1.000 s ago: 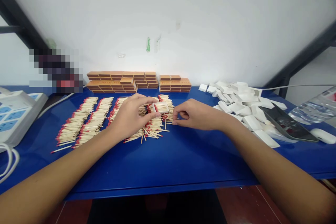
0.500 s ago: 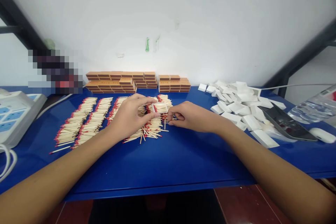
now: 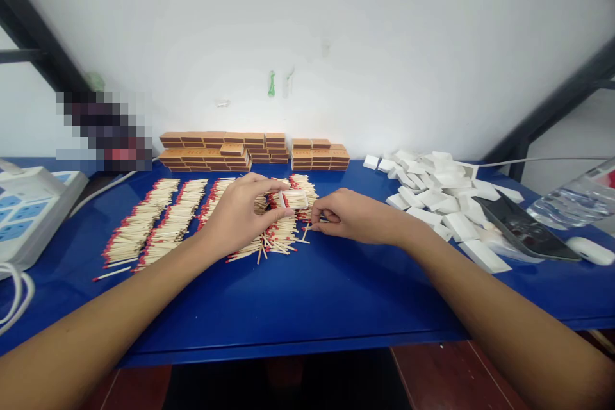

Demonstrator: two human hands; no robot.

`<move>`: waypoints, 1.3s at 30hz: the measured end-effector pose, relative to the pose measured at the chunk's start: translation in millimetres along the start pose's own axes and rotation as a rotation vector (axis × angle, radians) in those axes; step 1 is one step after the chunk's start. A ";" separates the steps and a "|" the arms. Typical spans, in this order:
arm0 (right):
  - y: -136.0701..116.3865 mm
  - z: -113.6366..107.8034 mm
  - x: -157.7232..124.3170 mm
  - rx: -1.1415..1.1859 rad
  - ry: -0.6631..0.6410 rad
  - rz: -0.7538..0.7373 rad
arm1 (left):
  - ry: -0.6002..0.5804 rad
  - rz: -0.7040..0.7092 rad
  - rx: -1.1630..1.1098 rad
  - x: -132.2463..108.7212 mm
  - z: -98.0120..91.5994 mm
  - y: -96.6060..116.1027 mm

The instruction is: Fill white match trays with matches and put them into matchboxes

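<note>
My left hand (image 3: 243, 206) is closed round a small white matchbox tray (image 3: 294, 199), thumb at its near side and fingers at the far side. Matches with red heads lie inside the tray. It is held above a heap of loose matches (image 3: 278, 230). Just right of the tray, my right hand (image 3: 339, 214) has its fingers curled and pinched together. A loose match (image 3: 306, 232) lies at its fingertips; whether the fingers grip it or another match I cannot make out.
Rows of matches (image 3: 161, 224) lie on the blue table (image 3: 288, 307) at left. Stacked brown matchboxes (image 3: 206, 157) line the wall. White trays (image 3: 432, 186) are piled at right, beside a phone (image 3: 528, 230), a mouse (image 3: 590, 250) and a plastic bottle (image 3: 576, 195). A power strip (image 3: 29, 218) stands far left.
My right hand has drawn slightly right, away from the tray, and the match by its fingertips has tilted. My left hand still holds the tray in nearly the same place.
</note>
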State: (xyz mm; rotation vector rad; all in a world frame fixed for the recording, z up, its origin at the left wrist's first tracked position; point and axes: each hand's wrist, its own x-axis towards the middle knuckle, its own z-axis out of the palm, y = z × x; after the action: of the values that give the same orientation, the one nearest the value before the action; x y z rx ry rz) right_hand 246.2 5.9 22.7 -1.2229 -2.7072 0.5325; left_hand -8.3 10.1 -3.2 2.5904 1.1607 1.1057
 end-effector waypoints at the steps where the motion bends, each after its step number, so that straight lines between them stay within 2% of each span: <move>1: 0.2 -0.5 -0.6 -0.009 -0.008 0.004 | 0.000 0.001 0.000 0.3 -0.2 0.1; 10: 5.0 -1.3 -2.2 -0.047 -0.029 0.009 | 0.007 0.016 0.006 1.3 0.1 -0.3; 17: 5.3 -5.4 -2.2 -0.087 0.193 -0.011 | 0.016 0.021 -0.001 1.2 0.2 -1.8; 26: 5.0 -0.1 0.6 -0.047 0.391 -0.102 | -0.020 0.014 -0.002 0.4 1.8 4.1; 39: -6.1 10.9 2.6 0.003 0.362 -0.090 | -0.105 -0.061 -0.120 -2.4 1.6 14.0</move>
State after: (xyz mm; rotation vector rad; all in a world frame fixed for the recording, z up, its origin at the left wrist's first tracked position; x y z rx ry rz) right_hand 237.4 1.2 14.7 -1.0701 -2.4384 0.2716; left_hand 0.2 -1.1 -0.8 2.4734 1.1069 0.9829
